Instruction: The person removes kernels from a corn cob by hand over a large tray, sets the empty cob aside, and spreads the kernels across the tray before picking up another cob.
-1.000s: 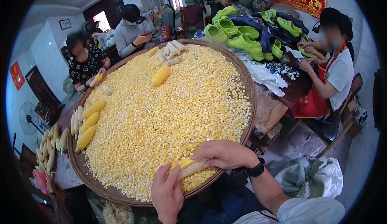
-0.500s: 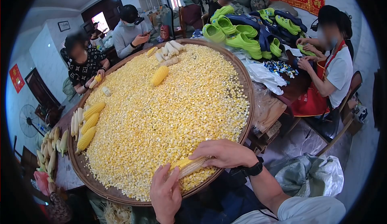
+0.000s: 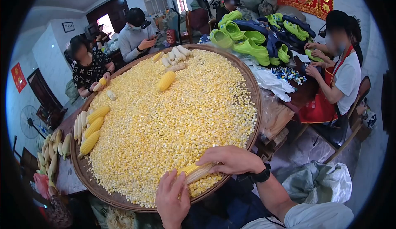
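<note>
A partly shelled corn cob (image 3: 199,173) lies between my hands at the near rim of a big round tray (image 3: 84,174). Yellow kernels remain along its upper side, while the side toward me is bare and pale. My left hand (image 3: 172,198) grips its left end, fingers curled over it. From the right, my right hand (image 3: 232,159) closes round the other end, the thumb hidden. Loose corn kernels (image 3: 165,126) cover the tray under and beyond the cob.
Whole yellow cobs (image 3: 94,126) and stripped cobs (image 3: 178,54) rest on the kernels. Unshelled corn (image 3: 51,150) is piled at left. Green and navy clogs (image 3: 251,43) heap on the right-hand table. A person (image 3: 88,68) across the tray holds a cob; another (image 3: 342,76) handles a clog.
The view has shifted slightly, so the tray and cobs sit a little lower and further right. Both my hands stay on the same cob, with little visible movement.
</note>
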### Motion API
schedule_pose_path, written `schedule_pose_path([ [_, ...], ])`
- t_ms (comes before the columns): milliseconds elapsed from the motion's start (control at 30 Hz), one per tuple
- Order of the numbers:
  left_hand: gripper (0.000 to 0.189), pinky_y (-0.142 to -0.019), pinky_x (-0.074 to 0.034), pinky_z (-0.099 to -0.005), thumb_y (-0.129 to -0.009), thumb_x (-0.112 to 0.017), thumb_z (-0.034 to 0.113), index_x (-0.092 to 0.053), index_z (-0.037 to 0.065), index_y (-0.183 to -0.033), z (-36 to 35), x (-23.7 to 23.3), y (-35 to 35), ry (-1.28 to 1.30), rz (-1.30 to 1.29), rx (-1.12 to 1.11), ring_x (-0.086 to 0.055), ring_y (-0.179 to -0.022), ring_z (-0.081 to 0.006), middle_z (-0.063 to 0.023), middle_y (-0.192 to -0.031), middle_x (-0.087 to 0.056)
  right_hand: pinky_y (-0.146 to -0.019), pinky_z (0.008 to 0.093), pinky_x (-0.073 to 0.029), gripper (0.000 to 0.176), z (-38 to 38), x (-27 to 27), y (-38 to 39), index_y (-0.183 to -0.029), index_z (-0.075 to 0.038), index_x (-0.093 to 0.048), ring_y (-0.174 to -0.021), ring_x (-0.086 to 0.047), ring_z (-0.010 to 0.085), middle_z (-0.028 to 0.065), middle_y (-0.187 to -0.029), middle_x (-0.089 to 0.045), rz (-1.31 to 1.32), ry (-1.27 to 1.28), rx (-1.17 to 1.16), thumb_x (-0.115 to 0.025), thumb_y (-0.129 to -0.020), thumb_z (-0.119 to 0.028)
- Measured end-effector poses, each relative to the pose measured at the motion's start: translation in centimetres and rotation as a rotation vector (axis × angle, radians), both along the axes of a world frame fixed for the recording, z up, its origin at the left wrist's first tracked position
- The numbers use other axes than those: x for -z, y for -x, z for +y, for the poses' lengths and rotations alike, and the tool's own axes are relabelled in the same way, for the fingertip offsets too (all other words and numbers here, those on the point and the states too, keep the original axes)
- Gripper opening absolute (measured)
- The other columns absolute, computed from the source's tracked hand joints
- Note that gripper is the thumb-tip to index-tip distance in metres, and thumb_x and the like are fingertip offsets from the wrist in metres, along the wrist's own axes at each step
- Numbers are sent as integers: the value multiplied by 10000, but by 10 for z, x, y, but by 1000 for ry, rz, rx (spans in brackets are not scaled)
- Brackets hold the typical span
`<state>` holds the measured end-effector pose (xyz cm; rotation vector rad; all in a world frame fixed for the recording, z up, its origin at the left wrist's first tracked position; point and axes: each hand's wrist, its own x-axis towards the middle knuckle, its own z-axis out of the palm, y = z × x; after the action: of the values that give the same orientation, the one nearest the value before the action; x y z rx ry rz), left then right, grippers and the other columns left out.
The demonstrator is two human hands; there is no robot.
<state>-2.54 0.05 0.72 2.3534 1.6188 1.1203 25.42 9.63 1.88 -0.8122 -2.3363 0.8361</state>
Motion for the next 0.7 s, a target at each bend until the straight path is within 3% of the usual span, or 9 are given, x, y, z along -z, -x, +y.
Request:
schedule_pose_path([
  [67, 408, -1175, -554, -530, -941, -791, 32, -803, 61, -1348, 0, -1, -3, 53, -53, -23, -670, -1400, -466, -214, -1452, -732, -1053, 481, -568, 478, 1, 1, 0, -1482, -131, -715, -1272, -697, 381, 133, -1348, -718, 4, -3, -3, -787, -1010, -140],
  [567, 342, -1159, -563, -529, -942, -796, 53, -801, 70, -1283, 1, 0, -2, 39, -70, -29, -684, -1378, -465, -195, -1432, -751, -1017, 485, -583, 500, 1, 2, -1, -1506, -151, -706, -1227, -707, 386, 126, -1323, -721, 23, -55, -21, -778, -1011, -147],
  [700, 289, -1091, -581, -502, -1031, -737, 96, -771, 40, -1313, -2, -4, -3, -5, -20, -25, -694, -1322, -449, -214, -1428, -731, -1010, 488, -582, 504, 1, 2, -1, -1508, -152, -704, -1218, -705, 392, 126, -1313, -719, 22, -51, -22, -775, -1009, -146],
])
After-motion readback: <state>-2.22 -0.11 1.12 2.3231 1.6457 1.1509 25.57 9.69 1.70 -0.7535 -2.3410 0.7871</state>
